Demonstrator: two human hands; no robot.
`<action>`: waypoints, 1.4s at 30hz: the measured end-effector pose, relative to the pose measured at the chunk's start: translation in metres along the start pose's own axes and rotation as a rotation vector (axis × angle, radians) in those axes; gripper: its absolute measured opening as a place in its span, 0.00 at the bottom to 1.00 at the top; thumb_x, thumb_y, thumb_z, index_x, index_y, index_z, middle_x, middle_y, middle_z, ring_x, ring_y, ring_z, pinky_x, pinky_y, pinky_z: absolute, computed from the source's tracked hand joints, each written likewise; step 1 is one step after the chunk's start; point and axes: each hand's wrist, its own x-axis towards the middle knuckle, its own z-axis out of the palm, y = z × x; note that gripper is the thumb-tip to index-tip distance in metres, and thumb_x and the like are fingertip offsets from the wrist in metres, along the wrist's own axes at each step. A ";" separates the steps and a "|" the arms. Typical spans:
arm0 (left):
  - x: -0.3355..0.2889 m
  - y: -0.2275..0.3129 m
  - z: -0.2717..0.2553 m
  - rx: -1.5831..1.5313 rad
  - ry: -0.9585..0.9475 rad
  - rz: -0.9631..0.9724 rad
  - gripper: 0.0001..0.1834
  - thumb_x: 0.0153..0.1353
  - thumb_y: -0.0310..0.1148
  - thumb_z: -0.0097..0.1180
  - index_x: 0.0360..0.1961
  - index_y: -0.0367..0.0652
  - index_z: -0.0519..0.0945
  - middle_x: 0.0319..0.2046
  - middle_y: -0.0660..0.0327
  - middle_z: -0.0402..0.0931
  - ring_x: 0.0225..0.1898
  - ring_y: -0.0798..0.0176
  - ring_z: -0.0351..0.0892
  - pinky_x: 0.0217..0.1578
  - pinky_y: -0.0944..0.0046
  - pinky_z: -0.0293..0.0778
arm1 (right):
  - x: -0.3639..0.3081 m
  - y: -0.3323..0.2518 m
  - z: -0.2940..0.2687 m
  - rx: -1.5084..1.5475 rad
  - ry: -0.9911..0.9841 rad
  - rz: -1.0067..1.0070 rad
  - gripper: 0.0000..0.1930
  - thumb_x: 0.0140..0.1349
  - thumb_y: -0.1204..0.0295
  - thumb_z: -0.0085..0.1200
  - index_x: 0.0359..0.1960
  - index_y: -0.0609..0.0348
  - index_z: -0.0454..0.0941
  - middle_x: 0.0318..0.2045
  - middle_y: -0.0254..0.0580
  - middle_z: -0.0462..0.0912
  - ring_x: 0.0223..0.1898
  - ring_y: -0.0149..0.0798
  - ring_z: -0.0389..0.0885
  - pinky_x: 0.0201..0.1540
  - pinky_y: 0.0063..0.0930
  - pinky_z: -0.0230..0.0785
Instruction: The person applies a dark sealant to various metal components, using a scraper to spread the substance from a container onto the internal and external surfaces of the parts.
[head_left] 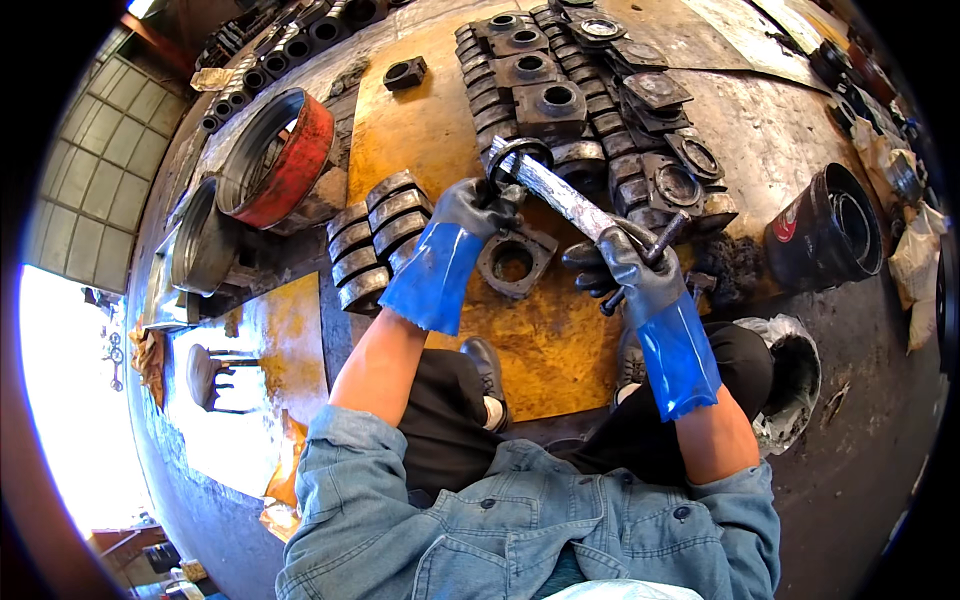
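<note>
My left hand, in a black-and-blue rubber glove, is closed on a dark metal ring. A shiny silver bar slants through or across this ring; I cannot tell which. Its lower end runs into my right hand, gloved the same way and wrapped around the bar. Beside the right fingers a dark rod crosses the bar like a T-handle. Between my hands, a square metal flange with a round hole lies on the yellowish board.
Stacked metal half-rings stand left of my hands. Rows of bearing housings extend ahead, with flanges at their right. A red-rimmed drum lies at left. A black bucket and plastic-lined container stand at right.
</note>
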 end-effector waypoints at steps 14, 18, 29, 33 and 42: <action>0.002 0.002 0.005 0.140 -0.001 0.105 0.13 0.58 0.37 0.66 0.41 0.41 0.86 0.33 0.64 0.84 0.35 0.69 0.80 0.39 0.64 0.77 | 0.001 -0.027 -0.036 0.435 -0.054 -0.258 0.19 0.61 0.75 0.57 0.54 0.68 0.72 0.42 0.62 0.84 0.38 0.48 0.88 0.34 0.32 0.82; 0.036 -0.039 -0.012 -0.113 -0.126 0.075 0.16 0.60 0.34 0.65 0.45 0.36 0.82 0.32 0.61 0.84 0.27 0.71 0.79 0.31 0.70 0.76 | -0.002 -0.056 -0.119 0.037 0.189 -0.545 0.16 0.66 0.72 0.54 0.53 0.67 0.73 0.38 0.56 0.86 0.31 0.42 0.87 0.28 0.29 0.77; 0.007 -0.035 -0.029 -0.084 0.061 0.031 0.18 0.65 0.32 0.60 0.52 0.31 0.76 0.37 0.53 0.84 0.34 0.64 0.84 0.35 0.66 0.80 | -0.063 -0.198 -0.295 -0.196 0.781 -0.341 0.13 0.72 0.67 0.46 0.49 0.62 0.76 0.37 0.48 0.87 0.26 0.35 0.85 0.23 0.26 0.74; -0.008 -0.022 -0.020 -0.021 0.044 0.006 0.21 0.67 0.34 0.58 0.55 0.29 0.74 0.42 0.50 0.82 0.38 0.61 0.84 0.37 0.64 0.81 | -0.063 -0.209 -0.379 -0.335 0.966 -0.305 0.10 0.71 0.67 0.45 0.38 0.60 0.74 0.34 0.48 0.87 0.22 0.34 0.82 0.19 0.25 0.67; -0.004 -0.036 -0.025 -0.036 0.036 -0.056 0.22 0.64 0.34 0.60 0.54 0.29 0.74 0.38 0.50 0.83 0.36 0.60 0.84 0.35 0.64 0.82 | -0.134 -0.102 -0.483 -0.225 1.259 -0.004 0.14 0.73 0.61 0.42 0.53 0.56 0.66 0.34 0.50 0.87 0.21 0.37 0.82 0.19 0.29 0.69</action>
